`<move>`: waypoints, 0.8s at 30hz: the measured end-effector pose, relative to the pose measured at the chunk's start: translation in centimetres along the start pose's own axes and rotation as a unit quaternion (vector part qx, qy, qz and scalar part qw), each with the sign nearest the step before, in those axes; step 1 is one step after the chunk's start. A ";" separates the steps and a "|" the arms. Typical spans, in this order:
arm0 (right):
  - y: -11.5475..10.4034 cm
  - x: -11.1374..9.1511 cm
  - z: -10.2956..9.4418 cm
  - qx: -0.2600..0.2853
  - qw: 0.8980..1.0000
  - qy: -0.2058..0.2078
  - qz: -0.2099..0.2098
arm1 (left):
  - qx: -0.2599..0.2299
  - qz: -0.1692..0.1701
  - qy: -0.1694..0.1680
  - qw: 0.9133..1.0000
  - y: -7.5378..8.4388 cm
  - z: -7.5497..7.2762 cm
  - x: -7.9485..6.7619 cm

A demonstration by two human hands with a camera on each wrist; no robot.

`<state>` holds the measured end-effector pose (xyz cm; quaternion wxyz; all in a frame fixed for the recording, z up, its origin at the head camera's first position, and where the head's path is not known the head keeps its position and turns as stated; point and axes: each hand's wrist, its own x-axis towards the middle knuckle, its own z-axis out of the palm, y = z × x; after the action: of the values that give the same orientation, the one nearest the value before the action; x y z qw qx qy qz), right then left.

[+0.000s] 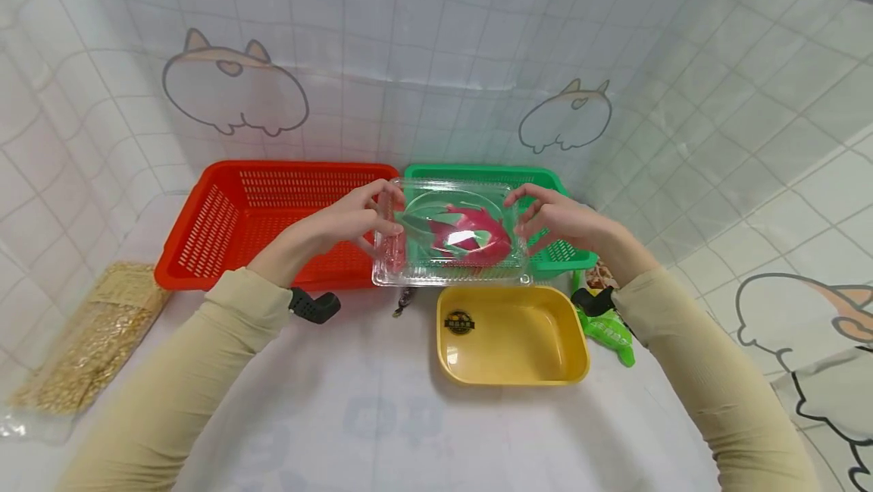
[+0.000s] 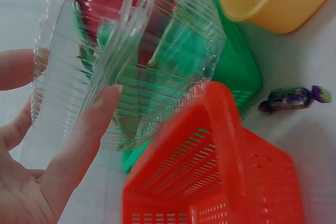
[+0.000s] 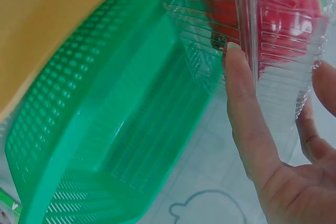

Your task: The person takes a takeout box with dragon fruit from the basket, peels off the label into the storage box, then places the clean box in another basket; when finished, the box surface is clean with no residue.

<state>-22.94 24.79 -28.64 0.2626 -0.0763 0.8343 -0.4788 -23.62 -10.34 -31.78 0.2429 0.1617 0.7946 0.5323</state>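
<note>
Both hands hold up a clear plastic clamshell box (image 1: 436, 277) with a pink, green-tipped dragon fruit (image 1: 486, 248) inside. My left hand (image 1: 355, 217) grips its left end; in the left wrist view the thumb lies along the side and fingers (image 2: 18, 69) are at the opposite face. My right hand (image 1: 562, 220) grips the right end, with a finger (image 3: 247, 108) near the seam in the right wrist view. The box is raised in front of the green basket (image 1: 477, 170) and overlaps the red basket's (image 1: 300, 167) right edge in the head view.
A yellow tub (image 1: 518, 340) with a black label stands in front of the green basket. A dark wrapped candy (image 2: 290, 98) lies near the baskets. At far left is a bag of grain-like pieces (image 1: 89, 340). A green packet (image 1: 609, 334) lies right of the tub.
</note>
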 end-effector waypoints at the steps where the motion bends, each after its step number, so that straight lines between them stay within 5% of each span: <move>1: 0.0 0.1 -0.2 0.001 1.000 0.002 0.004 | 0.003 -0.004 0.001 1.000 0.1 0.0 0.3; 24: 0.0 3.0 -3.9 -0.023 0.997 0.042 0.054 | 0.018 -0.069 0.012 0.997 2.8 -0.2 7.1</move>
<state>-27.46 26.62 -28.18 0.2511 -0.0173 0.8582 -0.4474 -29.60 -5.77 -30.69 0.2662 0.1048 0.8165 0.5016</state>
